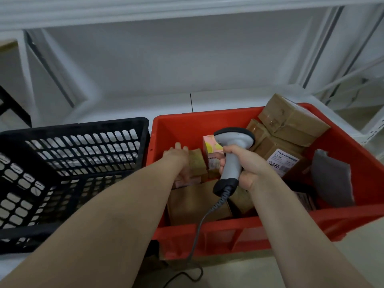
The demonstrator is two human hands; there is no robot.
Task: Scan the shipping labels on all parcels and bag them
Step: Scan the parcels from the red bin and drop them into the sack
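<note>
A red plastic crate (207, 235) holds several brown cardboard parcels. My right hand (243, 163) grips the handle of a grey barcode scanner (233, 146) above the crate, its coiled cable hanging down over the front wall. My left hand (178, 159) reaches into the crate's left side and takes hold of a small brown box (197, 163), fingers curled around its near end. A pink box (212, 150) stands just right of it. A parcel with a white shipping label (282, 162) lies to the right of the scanner.
A black slatted basket (72, 154) stands left of the crate, touching it. A grey padded mailer (330, 179) leans inside the crate's right end. Stacked brown boxes (291, 119) rise at the crate's far right. White shelving frames stand behind and to the right.
</note>
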